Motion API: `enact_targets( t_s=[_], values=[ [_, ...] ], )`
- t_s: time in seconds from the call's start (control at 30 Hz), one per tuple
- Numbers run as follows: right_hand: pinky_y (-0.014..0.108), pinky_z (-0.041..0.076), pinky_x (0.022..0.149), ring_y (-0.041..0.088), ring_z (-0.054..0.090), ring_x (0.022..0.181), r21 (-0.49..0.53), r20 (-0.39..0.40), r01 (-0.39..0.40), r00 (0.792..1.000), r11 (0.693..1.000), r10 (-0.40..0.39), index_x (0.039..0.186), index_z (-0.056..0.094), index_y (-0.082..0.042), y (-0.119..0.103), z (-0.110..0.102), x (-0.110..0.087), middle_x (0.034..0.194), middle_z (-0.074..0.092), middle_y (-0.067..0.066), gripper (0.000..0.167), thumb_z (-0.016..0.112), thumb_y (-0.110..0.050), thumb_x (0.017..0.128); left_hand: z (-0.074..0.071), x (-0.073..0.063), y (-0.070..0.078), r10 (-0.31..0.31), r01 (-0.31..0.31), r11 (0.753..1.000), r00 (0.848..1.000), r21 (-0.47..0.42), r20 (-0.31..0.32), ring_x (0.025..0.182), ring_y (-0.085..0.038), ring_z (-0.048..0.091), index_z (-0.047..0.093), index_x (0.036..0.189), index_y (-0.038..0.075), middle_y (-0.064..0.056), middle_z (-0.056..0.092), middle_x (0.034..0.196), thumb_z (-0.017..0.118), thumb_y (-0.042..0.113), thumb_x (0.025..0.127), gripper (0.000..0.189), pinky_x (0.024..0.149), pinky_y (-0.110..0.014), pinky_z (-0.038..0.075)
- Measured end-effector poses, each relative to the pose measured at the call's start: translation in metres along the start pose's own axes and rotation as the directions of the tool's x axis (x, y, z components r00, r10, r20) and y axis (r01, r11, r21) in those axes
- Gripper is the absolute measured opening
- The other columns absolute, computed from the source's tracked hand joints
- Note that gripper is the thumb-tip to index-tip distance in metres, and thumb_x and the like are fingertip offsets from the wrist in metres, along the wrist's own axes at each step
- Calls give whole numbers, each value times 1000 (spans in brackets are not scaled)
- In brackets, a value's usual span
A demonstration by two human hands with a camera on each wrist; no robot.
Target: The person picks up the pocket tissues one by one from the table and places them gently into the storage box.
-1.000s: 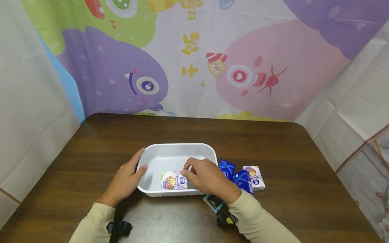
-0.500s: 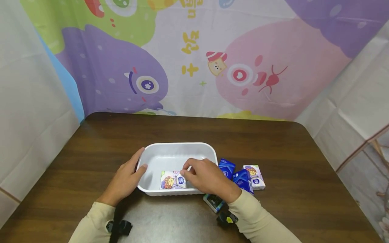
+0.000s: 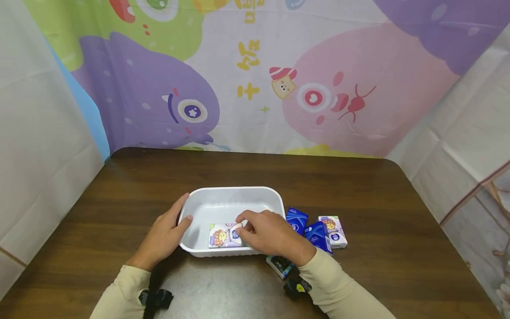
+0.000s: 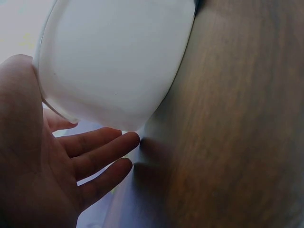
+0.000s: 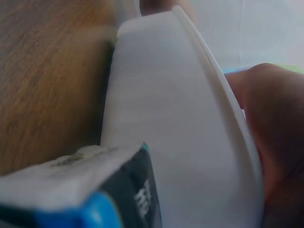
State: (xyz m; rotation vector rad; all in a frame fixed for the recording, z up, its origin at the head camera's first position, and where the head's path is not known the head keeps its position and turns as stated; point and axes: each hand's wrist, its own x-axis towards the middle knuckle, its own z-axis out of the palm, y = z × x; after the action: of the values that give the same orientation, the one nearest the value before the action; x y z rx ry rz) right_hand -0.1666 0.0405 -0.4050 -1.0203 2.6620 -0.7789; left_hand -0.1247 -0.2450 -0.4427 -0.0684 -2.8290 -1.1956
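A white rectangular tub (image 3: 207, 193) sits mid-table. In the head view my left hand (image 3: 167, 230) holds its left end, thumb over the rim and fingers outside. The left wrist view shows those fingers (image 4: 102, 154) spread along the tub's outer wall (image 4: 114, 61). A small tissue pack (image 3: 222, 235) with a cartoon print lies flat inside, near the front wall. My right hand (image 3: 272, 232) reaches over the right rim; its thumb touches the pack's right end, and the index fingertip stands slightly apart near the back edge. The other right fingers are mostly hidden.
Right of the tub lie two blue tissue packs (image 3: 318, 238), overlapping, and another cartoon-print pack (image 3: 334, 231). A dark pack (image 3: 280, 266) lies under my right wrist, close to the tub's front right corner. A printed curtain (image 3: 255, 128) hangs behind the table (image 3: 338, 186).
My right thumb and index finger have parted slightly over the cartoon-print tissue pack, which has slid a little left in the tub. The left hand keeps its place.
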Motion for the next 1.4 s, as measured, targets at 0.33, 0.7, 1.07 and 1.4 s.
enact_targets(
  t_s=[0.33, 0.7, 1.07, 1.4],
  values=[
    [26, 50, 68, 2, 59, 75, -25, -8, -8, 1000, 1000, 8, 127, 65, -17, 1, 1, 0, 89, 68, -12, 37, 61, -39, 97, -1, 0, 0, 4, -4, 1000, 1000, 7, -2, 134, -42, 46, 25, 160, 15, -22, 40, 154, 49, 29, 105, 62, 104, -62, 38],
    [26, 50, 72, 5, 57, 78, -32, -91, -4, 996, 999, 1, 119, 69, -14, -1, -2, -4, 88, 64, -12, 32, 64, -35, 96, 0, 1, 1, 12, -12, 1000, 1000, -3, -2, 134, -42, 46, 26, 160, 14, -22, 41, 153, 50, 27, 105, 61, 104, -61, 39],
    [31, 53, 84, 8, 61, 95, -49, -180, 29, 983, 998, -38, 119, 69, -13, 3, -7, -17, 105, 68, -5, 29, 64, -31, 97, 2, 1, -2, 26, -26, 1000, 1000, 8, -17, 131, -42, 49, 28, 159, 13, -23, 43, 152, 50, 26, 104, 60, 102, -60, 41],
    [32, 53, 82, 11, 61, 95, -59, -246, 36, 968, 998, -50, 115, 71, -16, 8, -14, -31, 106, 67, -3, 24, 67, -29, 95, 1, 1, -1, 27, -27, 1000, 999, 7, -17, 132, -41, 48, 28, 159, 12, -22, 42, 153, 50, 26, 105, 61, 102, -60, 41]
  ],
)
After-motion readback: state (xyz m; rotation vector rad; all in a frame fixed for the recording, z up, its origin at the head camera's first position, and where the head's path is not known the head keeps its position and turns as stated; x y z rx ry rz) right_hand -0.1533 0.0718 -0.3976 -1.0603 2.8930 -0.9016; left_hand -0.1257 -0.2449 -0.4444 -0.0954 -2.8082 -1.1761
